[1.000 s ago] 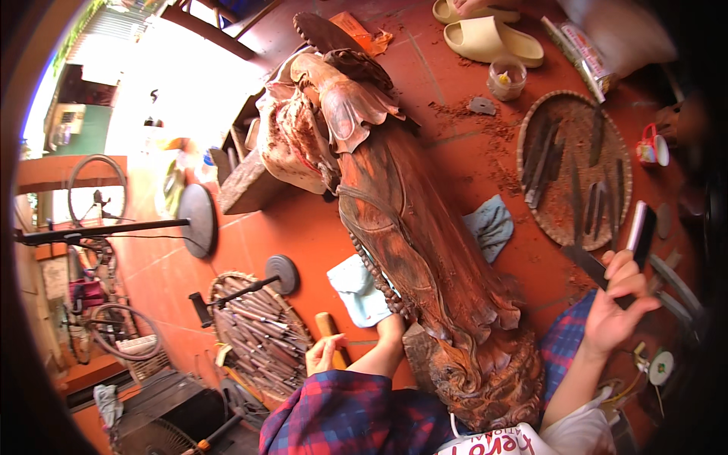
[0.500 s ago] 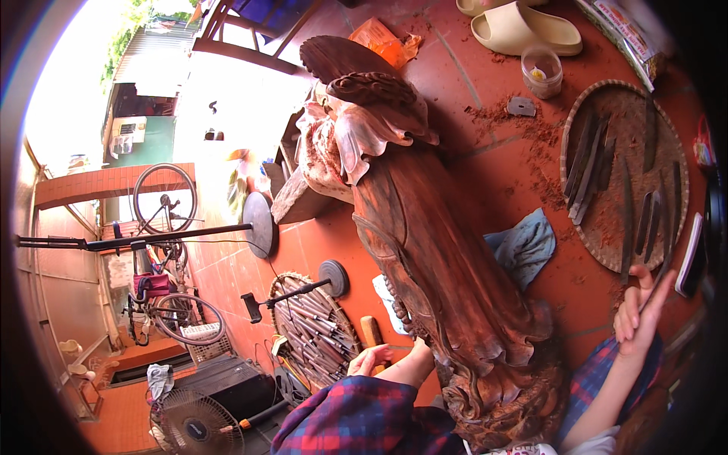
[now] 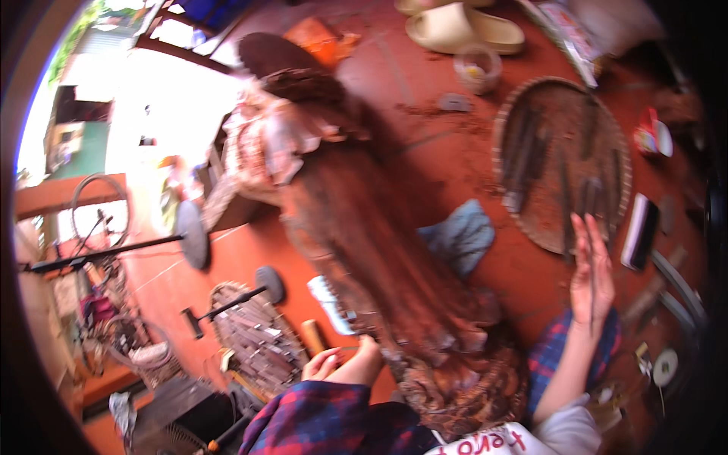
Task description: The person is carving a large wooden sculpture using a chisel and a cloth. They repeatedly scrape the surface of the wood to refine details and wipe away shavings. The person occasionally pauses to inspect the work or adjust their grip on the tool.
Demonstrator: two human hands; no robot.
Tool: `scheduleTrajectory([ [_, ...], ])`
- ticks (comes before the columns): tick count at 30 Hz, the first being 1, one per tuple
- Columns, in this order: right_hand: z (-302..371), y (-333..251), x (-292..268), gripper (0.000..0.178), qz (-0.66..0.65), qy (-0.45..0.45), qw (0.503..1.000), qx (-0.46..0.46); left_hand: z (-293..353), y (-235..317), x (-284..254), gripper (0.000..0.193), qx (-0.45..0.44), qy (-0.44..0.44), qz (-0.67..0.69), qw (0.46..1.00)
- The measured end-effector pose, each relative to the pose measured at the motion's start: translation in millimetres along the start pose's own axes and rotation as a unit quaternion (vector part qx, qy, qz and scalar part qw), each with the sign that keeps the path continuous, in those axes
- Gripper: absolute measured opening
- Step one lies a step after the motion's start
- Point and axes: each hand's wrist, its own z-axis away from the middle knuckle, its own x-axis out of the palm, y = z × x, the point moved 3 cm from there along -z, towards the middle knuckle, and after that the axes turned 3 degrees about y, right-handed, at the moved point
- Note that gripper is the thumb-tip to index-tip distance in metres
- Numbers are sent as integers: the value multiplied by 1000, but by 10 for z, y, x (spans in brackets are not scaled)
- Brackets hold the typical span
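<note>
A carved dark-wood statue [image 3: 356,227] of a robed figure lies tilted across the middle, its base toward me. My left hand [image 3: 345,365] is beside its lower left edge, thumb stretched toward the wood, the other fingers loosely bent and apart, with nothing seen in them. Off to the right, my right hand [image 3: 591,284] holds a thin dark file [image 3: 592,303] lengthwise along the palm, fingers nearly straight. Just beyond its fingertips lies a round woven tray [image 3: 542,239] with several dark flat files [image 3: 527,163]. The picture is blurred by motion.
A basket of carving tools [image 3: 258,341] and a wooden-handled tool [image 3: 312,337] lie left of the statue. A blue cloth [image 3: 462,235] is at its right. A phone stand [image 3: 235,299], a plastic cup [image 3: 478,70], cream slippers [image 3: 462,30] and a dark phone-like object [image 3: 641,231] surround it.
The whole view has swung, so the scene sits farther left. My right hand still holds the file, its fingers now straighter and closer together. My left hand stays beside the statue.
</note>
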Motion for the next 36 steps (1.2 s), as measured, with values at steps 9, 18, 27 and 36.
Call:
scheduleTrajectory([
  [9,110,-134,109,117,-88,-187,978,7,-218,-61,157,30,-50,-19,-19,998],
  [18,-523,323,-256,65,632,123,764,-41,-475,-86,153,30,-23,-38,-52,998],
  [27,-626,403,-320,60,840,156,491,-170,-468,-146,83,29,-2,-35,-67,997],
  [36,-568,212,-772,76,471,225,853,-4,-228,517,275,21,194,37,-136,971],
])
